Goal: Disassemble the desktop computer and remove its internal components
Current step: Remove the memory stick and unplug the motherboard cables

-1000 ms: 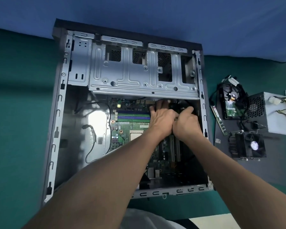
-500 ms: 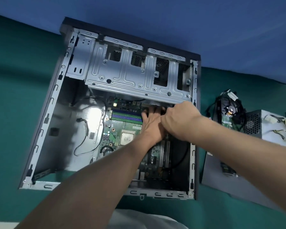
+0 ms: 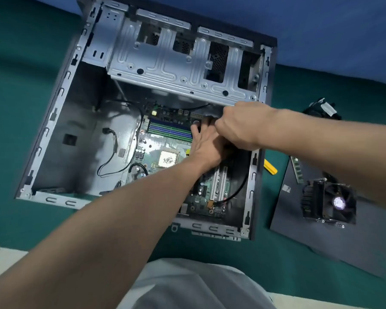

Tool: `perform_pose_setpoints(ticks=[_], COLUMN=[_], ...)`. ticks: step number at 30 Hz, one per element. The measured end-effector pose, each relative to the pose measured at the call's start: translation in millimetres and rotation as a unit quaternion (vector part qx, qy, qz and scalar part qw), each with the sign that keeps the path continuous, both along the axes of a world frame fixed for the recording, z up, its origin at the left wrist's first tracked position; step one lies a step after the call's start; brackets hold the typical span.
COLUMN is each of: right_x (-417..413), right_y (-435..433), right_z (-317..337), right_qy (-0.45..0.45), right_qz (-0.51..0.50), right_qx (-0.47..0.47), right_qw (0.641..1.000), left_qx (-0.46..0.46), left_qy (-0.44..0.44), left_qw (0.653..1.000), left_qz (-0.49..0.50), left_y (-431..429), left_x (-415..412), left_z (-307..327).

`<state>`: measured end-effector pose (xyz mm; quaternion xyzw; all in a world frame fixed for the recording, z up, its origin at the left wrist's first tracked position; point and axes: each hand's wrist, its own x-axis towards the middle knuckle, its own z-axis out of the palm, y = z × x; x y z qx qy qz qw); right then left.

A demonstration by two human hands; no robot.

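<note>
The open computer case (image 3: 60, 121) lies on its side on a green surface. Its green motherboard (image 3: 163, 141) is inside, with a bare CPU socket (image 3: 168, 159) and blue and green memory slots (image 3: 169, 130). My left hand (image 3: 206, 146) reaches in with its fingers stretched flat on the board's upper right part. Right beside it, my right hand (image 3: 239, 126) is curled over the board's top right corner, where a black cable (image 3: 239, 186) runs up beneath it. What it grips is hidden under the fist.
The metal drive cage (image 3: 176, 68) spans the case's top. To the right lies a dark side panel (image 3: 321, 241) bearing a cooler with fan (image 3: 328, 201) and a memory stick (image 3: 298, 169). A yellow tool (image 3: 270, 168) lies by the case. More removed parts (image 3: 321, 108) sit further back.
The view has swung closer and tilted. My right hand has moved over the top of my left hand's fingers toward the board's top right corner. My left hand stays on the board.
</note>
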<state>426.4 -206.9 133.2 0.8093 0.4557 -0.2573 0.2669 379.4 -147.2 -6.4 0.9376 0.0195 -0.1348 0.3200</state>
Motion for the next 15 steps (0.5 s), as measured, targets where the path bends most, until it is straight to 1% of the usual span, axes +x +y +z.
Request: perform_pose_setpoints(ticks=[3, 8, 9, 11, 13, 15], right_x=[0.4, -1.7, -1.9, -0.8, 0.0, -1.8], right_y=[-4.1, -11.0, -11.6, -12.5, -12.4, -10.6], right_z=[-1.2, -0.9, -0.7, -0.7, -1.7, -3.9], right_qy=[0.001, -0.016, -0.015, -0.007, -0.003, -0.005], right_qz=[0.017, 0.010, 0.011, 0.020, 0.023, 0.017], right_qx=[-0.015, 0.013, 0.014, 0.009, -0.002, -0.013], right_qw=[1.000, 1.000, 1.000, 1.000, 1.000, 1.000], left_qx=[-0.033, -0.052, -0.058, -0.039, -0.009, -0.014], left_qy=[-0.034, -0.071, -0.069, -0.050, -0.033, -0.021], left_qw=[0.998, 0.993, 0.992, 0.993, 0.995, 0.996], left_qz=[0.038, 0.079, 0.090, 0.101, 0.090, 0.089], left_y=[-4.9, -11.6, -13.2, -16.5, -18.5, -19.2], left_x=[-3.1, -11.1, -11.6, -12.4, -12.1, -13.7], left_z=[-0.6, 7.1, 9.4, 14.1, 16.4, 16.7])
